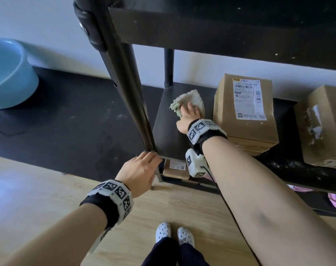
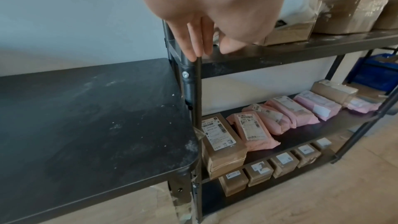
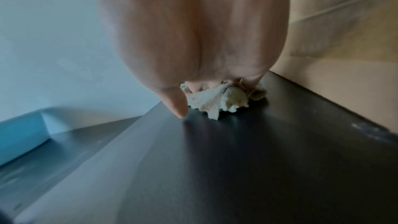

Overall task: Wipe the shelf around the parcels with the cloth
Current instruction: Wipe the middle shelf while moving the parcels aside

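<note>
The right hand [image 1: 189, 114] lies on the cloth [image 1: 190, 101], a pale, crumpled rag with a greenish edge, and presses it onto the dark shelf [image 1: 169, 131]. In the right wrist view the fingers [image 3: 194, 88] dig into the bunched fabric, so they hold the cloth against the board, while the thumb [image 3: 175, 103] points down beside it without touching the fabric. The cloth sits near the shelf's far left corner, at about 12 o'clock from the wrist and at 9 o'clock from the nearest parcel [image 1: 245, 110], a brown carton with a white shipping label. Cloth and carton are just beside each other; whether they touch cannot be told. A second parcel [image 1: 322, 125], taped and torn, stands at 3 o'clock from the first.

The left hand [image 1: 139, 172] is at the shelf's front left corner, where the black upright post [image 1: 125, 70] meets the board. Its fingers [image 2: 193, 40] are nearly straight and rest against the post, gripping nothing.

At 9 o'clock from the shelf unit stands a low black bench [image 1: 57, 116], dusty and streaked, with a light blue basin [image 1: 8, 73] on its far left end. Pink mailers [image 2: 280, 118] and small boxes [image 2: 284, 161] fill the lower tiers.
</note>
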### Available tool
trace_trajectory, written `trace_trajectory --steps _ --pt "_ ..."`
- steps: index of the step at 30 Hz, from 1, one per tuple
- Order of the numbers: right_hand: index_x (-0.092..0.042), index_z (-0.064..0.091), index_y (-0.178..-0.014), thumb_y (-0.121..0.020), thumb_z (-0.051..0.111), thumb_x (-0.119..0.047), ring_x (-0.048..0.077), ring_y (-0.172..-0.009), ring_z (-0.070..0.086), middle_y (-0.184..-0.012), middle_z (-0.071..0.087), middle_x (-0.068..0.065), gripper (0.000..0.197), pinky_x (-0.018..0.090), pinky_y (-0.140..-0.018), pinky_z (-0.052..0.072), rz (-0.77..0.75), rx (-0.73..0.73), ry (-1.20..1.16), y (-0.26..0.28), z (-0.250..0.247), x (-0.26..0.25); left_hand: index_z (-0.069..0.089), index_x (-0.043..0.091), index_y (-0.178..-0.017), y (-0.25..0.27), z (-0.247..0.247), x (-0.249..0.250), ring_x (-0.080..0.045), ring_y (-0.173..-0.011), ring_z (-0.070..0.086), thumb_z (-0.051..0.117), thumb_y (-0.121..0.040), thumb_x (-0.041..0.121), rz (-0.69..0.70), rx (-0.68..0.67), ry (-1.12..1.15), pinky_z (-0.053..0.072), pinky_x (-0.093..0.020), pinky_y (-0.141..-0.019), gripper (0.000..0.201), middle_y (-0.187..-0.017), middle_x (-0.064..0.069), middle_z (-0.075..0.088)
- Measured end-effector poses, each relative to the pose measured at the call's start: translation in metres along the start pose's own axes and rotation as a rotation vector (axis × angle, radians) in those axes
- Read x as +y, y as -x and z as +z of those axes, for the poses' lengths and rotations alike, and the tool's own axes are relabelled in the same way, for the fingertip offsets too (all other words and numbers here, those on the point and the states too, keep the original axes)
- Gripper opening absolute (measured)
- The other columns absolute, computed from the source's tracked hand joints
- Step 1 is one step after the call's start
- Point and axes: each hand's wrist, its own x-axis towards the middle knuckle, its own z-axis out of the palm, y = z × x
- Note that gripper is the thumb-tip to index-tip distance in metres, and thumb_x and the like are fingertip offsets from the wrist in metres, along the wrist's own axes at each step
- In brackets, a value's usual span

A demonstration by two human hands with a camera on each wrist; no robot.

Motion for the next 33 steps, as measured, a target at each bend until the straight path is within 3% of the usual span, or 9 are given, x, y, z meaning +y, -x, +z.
trace_trajectory --steps 7,11,16,18,20,23,25,29,33 --pt "-0.029 0.005 -0.151 -0.093 0.034 -0.016 0.025 -0.148 -0.01 -0.161 -0.013 -0.005 0.066 0.043 -0.121 0.004 -0.185 -0.191 0.108 0.045 0.013 0.024 0.065 0.004 -0.098 -0.009 -0.009 0.021 -0.03 -0.085 0.068 0.076 -0.063 0.005 -0.018 -0.102 0.016 0.06 -0.033 -0.056 0.037 -0.101 -0.012 0.067" --pt "-0.029 0.009 -0.151 -0.097 0.038 -0.021 0.024 -0.149 -0.005 -0.162 -0.008 -0.006 0.061 0.043 -0.121 0.012 -0.293 -0.119 0.154 0.081 0.027 0.059 0.055 0.004 -0.108 -0.019 -0.012 0.041 -0.031 -0.105 0.055 0.054 -0.084 0.007 -0.126 -0.128 0.105 0.055 -0.041 -0.078 0.025 -0.114 -0.011 0.055" --pt "-0.03 0.006 -0.151 -0.099 0.032 -0.028 0.026 -0.149 -0.008 -0.161 -0.011 0.001 0.059 0.04 -0.121 0.0 -0.292 -0.06 0.175 0.089 0.038 0.063 0.049 0.008 -0.11 -0.029 -0.006 0.049 -0.025 -0.113 0.048 0.051 -0.086 0.008 -0.176 -0.126 0.05 0.048 -0.036 -0.092 0.025 -0.118 -0.007 0.049" --pt "-0.032 0.008 -0.151 -0.099 0.027 -0.032 0.027 -0.148 -0.011 -0.161 -0.014 0.001 0.055 0.044 -0.12 -0.004 -0.258 -0.098 0.137 0.072 0.033 0.044 0.052 0.005 -0.11 -0.03 -0.003 0.047 -0.027 -0.112 0.05 0.052 -0.084 0.007 -0.186 -0.105 0.052 0.05 -0.038 -0.09 0.026 -0.118 -0.009 0.051" --pt "-0.034 0.006 -0.151 -0.098 0.026 -0.034 0.026 -0.148 -0.012 -0.161 -0.017 0.0 0.056 0.044 -0.118 -0.006 -0.208 -0.134 0.125 0.048 0.025 0.028 0.057 0.002 -0.107 -0.028 -0.002 0.042 -0.031 -0.105 0.057 0.06 -0.078 0.005 -0.148 -0.065 0.043 0.056 -0.04 -0.081 0.029 -0.112 -0.012 0.058" --pt "-0.034 0.004 -0.151 -0.096 0.03 -0.033 0.028 -0.148 -0.01 -0.161 -0.016 0.002 0.061 0.043 -0.118 -0.005 -0.155 -0.096 0.165 0.016 0.01 0.018 0.067 0.005 -0.094 -0.027 -0.003 0.036 -0.027 -0.092 0.068 0.079 -0.053 0.009 -0.039 -0.078 -0.056 0.06 -0.031 -0.066 0.043 -0.099 -0.01 0.067" --pt "-0.035 0.005 -0.151 -0.096 0.035 -0.034 0.029 -0.148 -0.009 -0.161 -0.016 0.003 0.063 0.042 -0.119 -0.005 -0.108 -0.04 0.143 -0.001 0.004 0.017 0.069 0.006 -0.098 -0.029 -0.003 0.034 -0.025 -0.095 0.069 0.084 -0.043 0.013 -0.005 -0.088 -0.112 0.059 -0.03 -0.071 0.057 -0.103 -0.01 0.07" --pt "-0.032 0.012 -0.15 -0.095 0.043 -0.036 0.028 -0.148 -0.007 -0.161 -0.014 0.007 0.063 0.04 -0.119 0.0 0.019 0.114 -0.006 -0.022 0.002 0.012 0.069 0.005 -0.102 -0.033 0.004 0.033 -0.026 -0.102 0.068 0.081 -0.049 0.011 0.007 -0.065 -0.104 0.058 -0.03 -0.077 0.054 -0.108 -0.013 0.069" --pt "-0.028 0.016 -0.15 -0.096 0.041 -0.032 0.031 -0.148 -0.002 -0.161 -0.009 0.011 0.06 0.041 -0.119 0.001 0.013 0.093 -0.031 -0.015 0.002 0.008 0.068 0.004 -0.097 -0.033 0.007 0.031 -0.027 -0.098 0.068 0.079 -0.055 0.008 -0.009 -0.054 -0.107 0.06 -0.03 -0.071 0.044 -0.105 -0.013 0.069"
